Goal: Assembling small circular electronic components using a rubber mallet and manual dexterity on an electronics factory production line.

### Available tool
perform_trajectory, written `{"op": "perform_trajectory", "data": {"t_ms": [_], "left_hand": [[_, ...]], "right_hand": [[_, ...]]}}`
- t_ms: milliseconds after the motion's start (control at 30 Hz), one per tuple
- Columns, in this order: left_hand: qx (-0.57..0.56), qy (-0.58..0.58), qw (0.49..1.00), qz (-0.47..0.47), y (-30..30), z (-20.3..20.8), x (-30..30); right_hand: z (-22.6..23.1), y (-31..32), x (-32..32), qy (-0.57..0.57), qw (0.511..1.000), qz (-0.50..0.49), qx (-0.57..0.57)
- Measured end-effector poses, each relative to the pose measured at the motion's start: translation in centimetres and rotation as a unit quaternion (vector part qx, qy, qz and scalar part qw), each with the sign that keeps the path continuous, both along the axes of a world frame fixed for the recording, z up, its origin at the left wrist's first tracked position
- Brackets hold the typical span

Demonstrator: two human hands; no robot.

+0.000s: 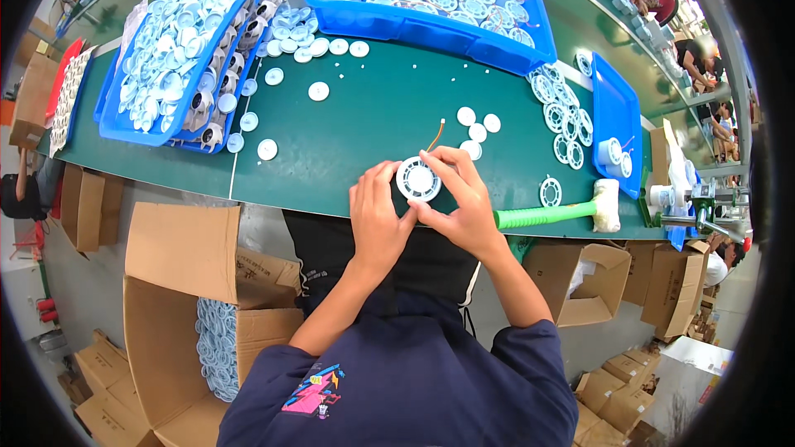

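Between my two hands, over the near edge of the green table, is a round white slotted housing (418,180) with a brown wire rising from its far side. My left hand (378,209) grips its left rim with thumb and fingers. Around the right rim, my right hand (460,203) has its thumb below and index finger above, by the wire. Just beyond lie several small white discs (478,133). To the right of my right hand rests a mallet (548,214) with a green handle and whitish head; a white slotted ring (550,191) lies by it.
A blue crate (431,30) of wired housings stands at the back. Stacked blue trays (178,58) with white caps sit at left. Slotted rings (565,112) and another blue tray (609,108) are at right. An open cardboard box (182,252) stands below the table; people work beyond.
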State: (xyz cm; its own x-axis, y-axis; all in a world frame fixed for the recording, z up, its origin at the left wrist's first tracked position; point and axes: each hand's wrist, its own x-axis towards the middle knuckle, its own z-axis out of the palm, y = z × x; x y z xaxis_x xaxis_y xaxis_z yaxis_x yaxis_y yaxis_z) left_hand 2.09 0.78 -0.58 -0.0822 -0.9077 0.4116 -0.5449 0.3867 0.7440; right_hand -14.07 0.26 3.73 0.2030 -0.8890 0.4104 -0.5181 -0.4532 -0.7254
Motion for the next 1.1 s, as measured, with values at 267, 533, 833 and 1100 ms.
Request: {"op": "perform_trajectory", "data": {"t_ms": [267, 533, 833, 1100], "left_hand": [[0.001, 0.002, 1.0, 0.0, 0.0, 0.0, 0.0], [-0.027, 0.044, 0.999, 0.01, 0.3, 0.7, -0.6], [-0.026, 0.046, 0.998, -0.025, 0.5, -0.9, -0.7], [-0.025, 0.056, 0.998, -0.018, 0.4, -0.7, -0.7]], "right_hand": [[0.3, -0.2, -0.5, 0.046, 0.999, 0.008, -0.024], [0.4, 0.5, 0.2, 0.035, 0.999, -0.026, 0.009], [0.2, 0.7, 0.5, -0.013, 1.0, -0.02, 0.019], [0.1, 0.4, 0.0, -0.028, 0.999, -0.002, 0.019]]}}
